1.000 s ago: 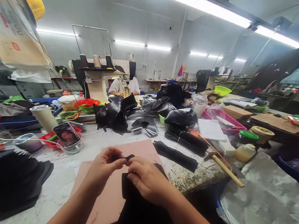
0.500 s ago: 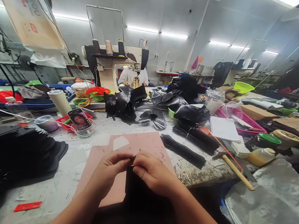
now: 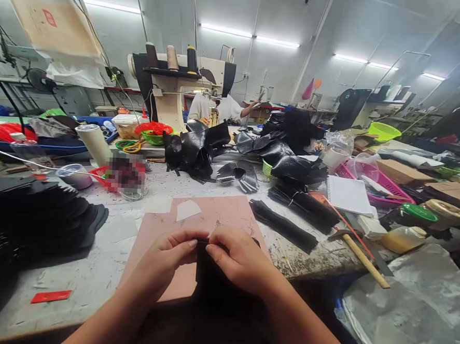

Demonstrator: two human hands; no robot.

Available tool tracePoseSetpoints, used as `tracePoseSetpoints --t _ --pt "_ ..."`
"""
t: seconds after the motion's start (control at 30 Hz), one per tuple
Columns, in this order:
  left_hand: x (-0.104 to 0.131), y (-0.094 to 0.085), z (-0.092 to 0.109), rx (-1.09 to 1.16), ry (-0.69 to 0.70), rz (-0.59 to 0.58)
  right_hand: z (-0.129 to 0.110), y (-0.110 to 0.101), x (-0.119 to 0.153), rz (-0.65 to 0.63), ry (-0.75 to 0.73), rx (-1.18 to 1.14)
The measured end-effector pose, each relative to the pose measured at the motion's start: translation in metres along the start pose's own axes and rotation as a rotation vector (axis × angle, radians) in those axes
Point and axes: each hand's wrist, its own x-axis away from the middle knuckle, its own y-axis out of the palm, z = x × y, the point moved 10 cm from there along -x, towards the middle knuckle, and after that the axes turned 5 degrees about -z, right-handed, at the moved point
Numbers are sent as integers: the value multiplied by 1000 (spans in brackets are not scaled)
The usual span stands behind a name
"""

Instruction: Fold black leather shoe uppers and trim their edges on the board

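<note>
Between my hands, a black piece of leather or fabric hangs down toward my lap, its upper edge pinched at the top. My left hand grips the left end of that edge between thumb and fingers. Close beside it, my right hand pinches the same edge, fingertips almost meeting the left ones. Underneath lies a pink board on the table. A white paper-like piece rests near the board's far edge. The lower part of the black piece merges with dark shadow.
Stacked black pieces stand at the left, near a red strip. A hammer lies at the right edge, with bundled black strips inward. Beyond are black leather parts, a sewing machine and a seated person.
My hands keep their pinch on the black piece, its upper edge now higher between the fingertips. The view has shifted slightly. The person opposite now has an arm raised outward.
</note>
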Motion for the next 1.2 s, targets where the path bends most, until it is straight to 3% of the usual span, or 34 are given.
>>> tracePoseSetpoints --t 0.47,0.63,0.93,1.2 --pt "1 2 -1 -35 17 -20 -10 -3 3 80 2 124" --pt "1 6 5 -134 93 -45 -11 -3 3 102 -1 165" --pt "4 -15 -2 -102 153 166 -7 -8 9 130 18 220" --pt "8 -17 -3 -90 186 187 -3 -10 9 99 -2 143"
